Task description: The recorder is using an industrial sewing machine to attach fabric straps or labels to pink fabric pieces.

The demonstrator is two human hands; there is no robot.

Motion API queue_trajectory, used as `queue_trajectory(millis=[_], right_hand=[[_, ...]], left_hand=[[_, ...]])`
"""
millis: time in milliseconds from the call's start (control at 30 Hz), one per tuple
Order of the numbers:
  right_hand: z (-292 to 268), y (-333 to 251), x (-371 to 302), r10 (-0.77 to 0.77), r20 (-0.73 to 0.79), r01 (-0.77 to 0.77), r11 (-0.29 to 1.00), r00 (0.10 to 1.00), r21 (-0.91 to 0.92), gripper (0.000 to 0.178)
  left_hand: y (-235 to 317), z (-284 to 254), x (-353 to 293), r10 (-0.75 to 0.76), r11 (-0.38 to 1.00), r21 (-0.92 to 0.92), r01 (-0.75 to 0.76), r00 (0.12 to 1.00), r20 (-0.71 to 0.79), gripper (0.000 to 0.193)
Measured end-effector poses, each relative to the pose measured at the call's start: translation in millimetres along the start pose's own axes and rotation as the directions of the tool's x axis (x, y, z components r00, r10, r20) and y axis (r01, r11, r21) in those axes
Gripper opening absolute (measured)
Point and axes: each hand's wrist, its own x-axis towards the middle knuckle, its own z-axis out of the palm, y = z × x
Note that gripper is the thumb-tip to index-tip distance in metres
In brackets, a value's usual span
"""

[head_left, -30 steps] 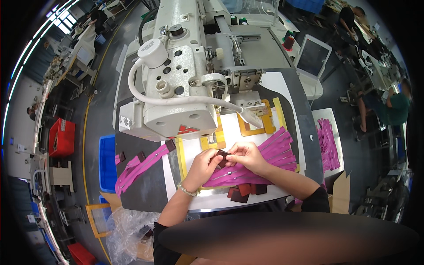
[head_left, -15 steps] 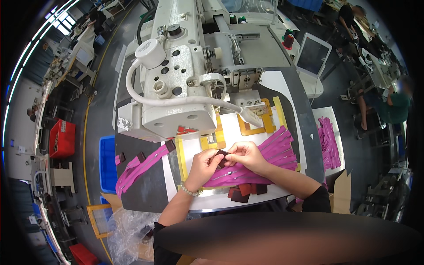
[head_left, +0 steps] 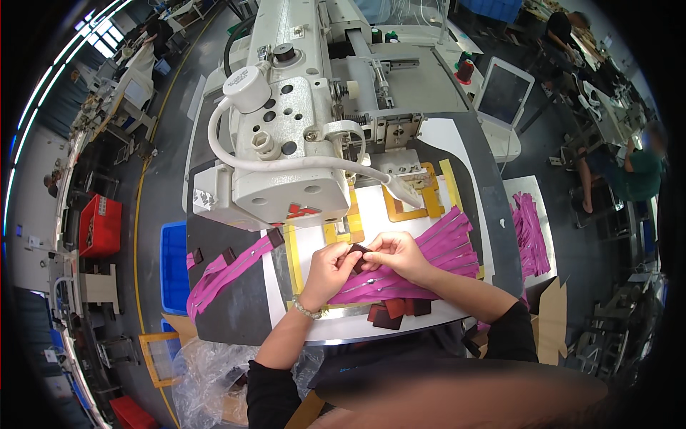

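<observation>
Between my two hands is a small dark brown square patch [head_left: 359, 249], pinched by the fingertips of both. My left hand [head_left: 330, 270] closes on its left side, with a beaded bracelet at the wrist; my right hand [head_left: 398, 254] grips its right side. Fingers cover much of the patch. Beneath and beside them, magenta zippers [head_left: 444, 247] lie in a bundle on the white work surface. Several dark and reddish square patches [head_left: 389, 317] sit by the near edge. To the left, more magenta zippers [head_left: 227, 275] carry dark patches at their far ends.
A large white sewing machine [head_left: 279, 157] stands just beyond my hands, with yellow clamp frames [head_left: 414, 204] under its head. More magenta zippers [head_left: 529, 236] lie on a side surface at the right. A blue bin [head_left: 174, 264] and clear plastic bag [head_left: 211, 379] are at the left.
My hands keep their pinch on the patch in nearly the same place. The whole view has shifted slightly, with more of the area below the table edge showing.
</observation>
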Motion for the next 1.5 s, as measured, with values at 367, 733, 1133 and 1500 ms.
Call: queue_trajectory(millis=[367,733,1133,1500], right_hand=[[-1,-29,-4,-0.073,0.135,0.126,0.886,0.988,-0.446,0.013],[-2,-5,5,0.0,0.114,0.021,0.983,0.993,-0.18,0.014],[-1,0,5,0.027,0.118,-0.004,0.982,0.993,-0.189,0.014],[1,-3,4,0.024,0.133,0.001,0.982,0.991,-0.187,0.012]], left_hand=[[17,-6,2,-0.045,0.997,-0.054,0.053,0.99,0.131,0.021],[-7,-3,-3,0.044,0.999,0.022,-0.049,0.982,0.185,0.018],[5,-8,2,-0.013,0.998,-0.063,0.021,0.991,0.13,0.023],[-5,-8,3,0.007,1.0,-0.031,-0.003,0.991,0.131,0.019]])
